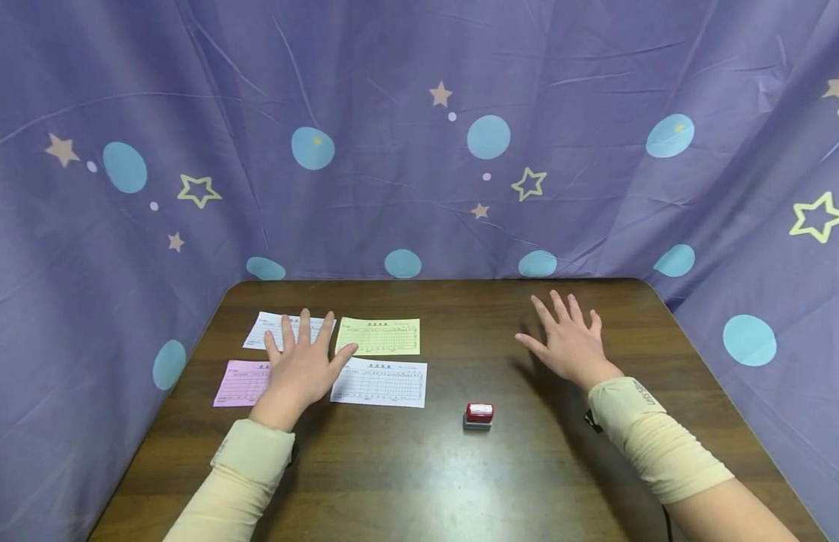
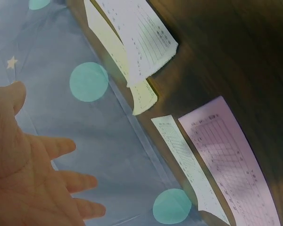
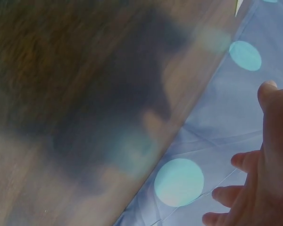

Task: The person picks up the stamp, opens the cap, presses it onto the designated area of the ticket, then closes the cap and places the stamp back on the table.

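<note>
My left hand (image 1: 302,370) hovers over the paper slips on the left, its fingers straight and spread, holding nothing. Partly covered by it in the head view are a pink slip (image 1: 239,384) and a pale bluish-white slip (image 1: 263,329). To its right lie a yellow slip (image 1: 379,336) and a white slip (image 1: 379,382), all printed with grids. My right hand (image 1: 570,342), likewise spread and holding nothing, is held above the right side of the table. Between the hands, closer to me, a red stamp (image 1: 479,415) with a grey base stands on the wood.
The brown wooden table (image 1: 562,482) has rounded far corners. A purple curtain (image 1: 392,203) with stars and blue spots encloses its back and sides. A dark cable (image 1: 667,523) hangs beside the right forearm.
</note>
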The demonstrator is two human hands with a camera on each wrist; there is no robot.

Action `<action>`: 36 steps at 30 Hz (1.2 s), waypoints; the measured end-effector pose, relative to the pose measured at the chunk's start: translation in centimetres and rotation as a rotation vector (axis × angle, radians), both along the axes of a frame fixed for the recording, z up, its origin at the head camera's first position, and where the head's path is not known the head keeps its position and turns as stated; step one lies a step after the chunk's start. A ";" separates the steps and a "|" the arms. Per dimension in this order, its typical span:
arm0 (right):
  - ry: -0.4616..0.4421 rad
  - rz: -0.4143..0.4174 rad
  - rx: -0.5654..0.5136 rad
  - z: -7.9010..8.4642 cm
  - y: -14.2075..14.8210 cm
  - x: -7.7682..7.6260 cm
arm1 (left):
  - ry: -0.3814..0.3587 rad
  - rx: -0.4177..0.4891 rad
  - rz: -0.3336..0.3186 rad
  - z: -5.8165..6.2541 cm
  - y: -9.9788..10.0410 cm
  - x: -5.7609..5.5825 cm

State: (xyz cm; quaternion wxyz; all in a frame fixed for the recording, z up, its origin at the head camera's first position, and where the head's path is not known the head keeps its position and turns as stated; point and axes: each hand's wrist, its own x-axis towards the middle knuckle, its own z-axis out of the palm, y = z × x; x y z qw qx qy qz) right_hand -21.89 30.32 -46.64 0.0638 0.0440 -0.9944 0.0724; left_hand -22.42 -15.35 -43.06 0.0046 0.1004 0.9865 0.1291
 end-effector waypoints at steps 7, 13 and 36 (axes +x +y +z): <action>-0.032 0.045 -0.004 0.6 -1.2 1.3 | -0.006 0.004 -0.041 0.3 1.3 0.9; -0.039 0.126 -0.042 1.1 -2.9 3.0 | -0.036 -0.013 -0.140 1.1 3.1 2.4; -0.162 0.577 -0.278 1.2 -9.0 7.0 | -0.062 0.152 -0.361 1.7 7.8 6.1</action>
